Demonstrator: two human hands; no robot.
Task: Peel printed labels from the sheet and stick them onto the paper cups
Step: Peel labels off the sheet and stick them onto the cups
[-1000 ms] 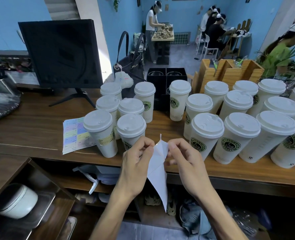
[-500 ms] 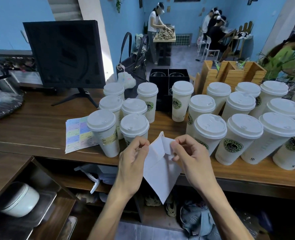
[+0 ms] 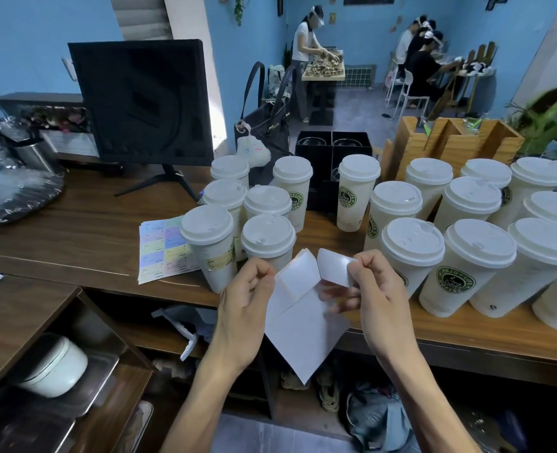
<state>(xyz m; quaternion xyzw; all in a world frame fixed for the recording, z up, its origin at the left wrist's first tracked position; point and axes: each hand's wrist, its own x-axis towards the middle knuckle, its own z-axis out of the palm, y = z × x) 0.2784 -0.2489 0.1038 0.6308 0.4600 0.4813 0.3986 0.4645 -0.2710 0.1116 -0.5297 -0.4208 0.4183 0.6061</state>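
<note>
Hands: left hand (image 3: 247, 295) pinches the upper left edge of a white backing sheet (image 3: 303, 335), fingers curled tight on the paper; right hand (image 3: 378, 295) pinches a white label (image 3: 334, 266) between thumb and fingertips, just right of the sheet's top corner.
Sheet: held in the air at the near edge of the wooden counter (image 3: 74, 237), its lower corner pointing down.
Labelled cup: near-left lidded paper cup (image 3: 210, 246) carries a yellowish label on its side.
Printed labels: pastel label sheet (image 3: 164, 248) lies flat on the counter, partly behind that cup.
Cups: a left cluster and a larger right cluster (image 3: 466, 256) of lidded white cups with green logos stand on the counter.
Far: black monitor (image 3: 140, 99) at far left; people at tables beyond.
</note>
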